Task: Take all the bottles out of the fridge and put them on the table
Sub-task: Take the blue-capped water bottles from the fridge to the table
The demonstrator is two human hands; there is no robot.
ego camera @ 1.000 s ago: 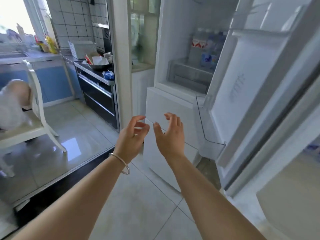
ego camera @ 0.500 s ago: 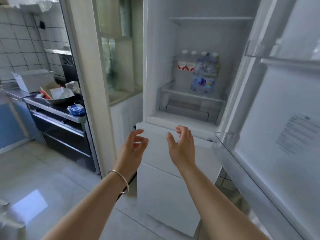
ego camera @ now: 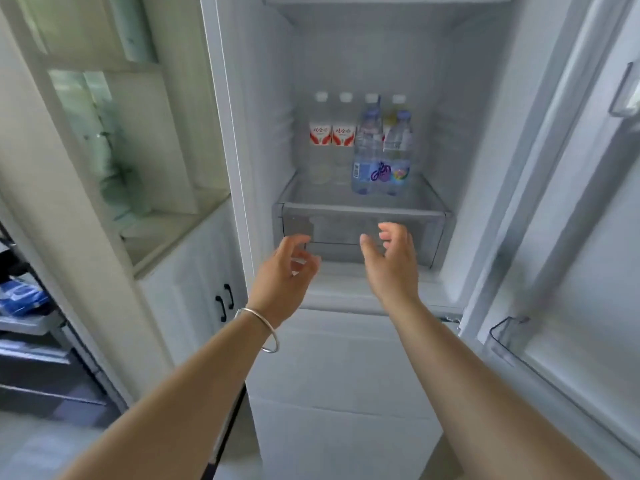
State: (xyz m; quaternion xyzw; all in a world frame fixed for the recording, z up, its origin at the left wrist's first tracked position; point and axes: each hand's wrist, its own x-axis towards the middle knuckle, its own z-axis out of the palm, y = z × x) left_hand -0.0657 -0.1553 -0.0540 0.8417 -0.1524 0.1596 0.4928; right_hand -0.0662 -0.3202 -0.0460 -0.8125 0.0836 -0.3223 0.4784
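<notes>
The fridge stands open in front of me, and several bottles stand upright on its glass shelf (ego camera: 360, 207). Two clear bottles with red and white labels (ego camera: 331, 135) are at the left. Two taller blue-tinted water bottles (ego camera: 381, 157) stand in front at the right, hiding others behind them. My left hand (ego camera: 282, 277) and my right hand (ego camera: 393, 261) are both raised below the shelf, in front of the clear drawer (ego camera: 360, 237). Both hold nothing, with the fingers apart and curled.
The fridge door (ego camera: 571, 209) hangs open at the right with an empty clear door bin (ego camera: 509, 336) low down. A white cabinet with black handles (ego camera: 224, 303) and a glass-fronted niche stand at the left. Closed white fridge drawers lie below my arms.
I have come closer to the fridge and now face it squarely. Both hands have risen from the lower drawer front up to the clear drawer under the bottles.
</notes>
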